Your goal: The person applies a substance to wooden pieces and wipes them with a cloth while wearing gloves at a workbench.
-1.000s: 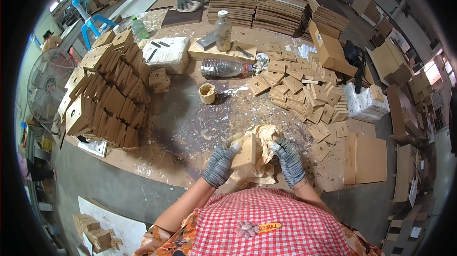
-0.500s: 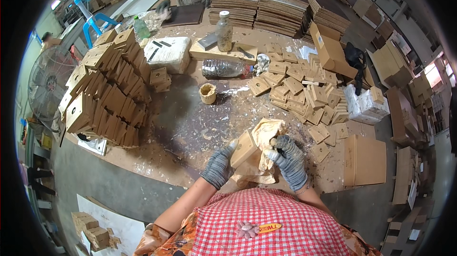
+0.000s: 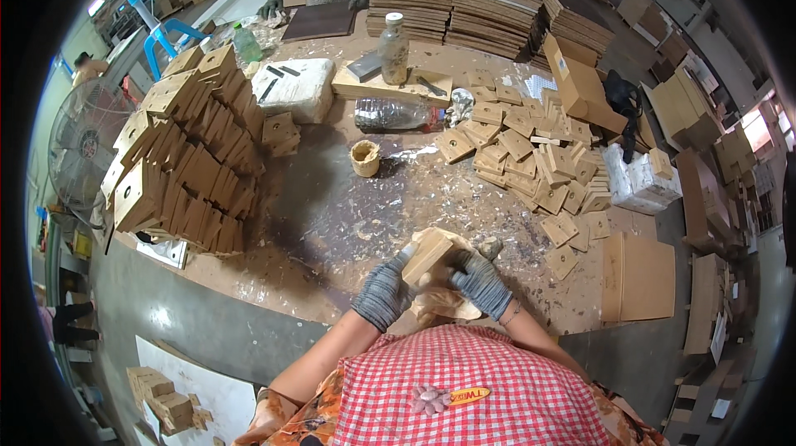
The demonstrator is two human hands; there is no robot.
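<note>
My left hand (image 3: 385, 288), in a grey knit glove, grips a small pale wooden block (image 3: 428, 255) by its left end, tilted above the table's near edge. My right hand (image 3: 482, 282), gloved alike, is closed on a cream cloth (image 3: 445, 305) that wraps behind and below the block's right side. The right fingertips are partly hidden by the cloth and block. Beyond the hands stands a small tub (image 3: 365, 158) with tan paste on its rim. To the right lies a loose heap of wooden blocks with holes (image 3: 518, 145).
Tall stacks of wooden blocks (image 3: 178, 160) stand at the left. A plastic bottle (image 3: 390, 114) lies beyond the tub, near an upright jar (image 3: 393, 52). A cardboard piece (image 3: 637, 278) is at the right edge. Across the table a co-worker's gloved hand (image 3: 271, 7) is near a dark panel (image 3: 319, 21).
My right hand has moved left and in against the block, bringing the cloth behind it. The co-worker's hand has drawn left, off the dark panel.
</note>
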